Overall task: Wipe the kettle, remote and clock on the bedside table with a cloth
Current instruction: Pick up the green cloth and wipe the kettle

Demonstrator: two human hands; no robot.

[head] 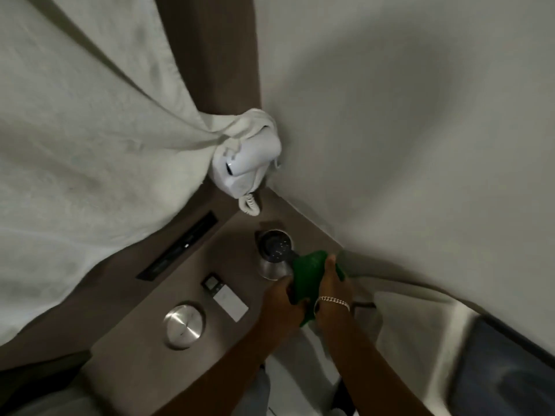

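A steel kettle [274,253] stands on the brown bedside table [144,340], its dark lid facing up. A green cloth [309,274] covers the kettle's handle side. My right hand [335,283], with a silver bracelet on the wrist, presses the cloth from the right. My left hand [282,298] grips the cloth's lower edge, just below the kettle's body. A small black clock [212,283] sits left of the kettle, with a white flat remote [230,304] touching its near side.
A round steel disc [183,325] lies near the table's front left. A white wall phone [244,166] with a coiled cord hangs above the table's back corner. A dark control strip [180,247] runs along the left. White curtain hangs left, bedding lies right.
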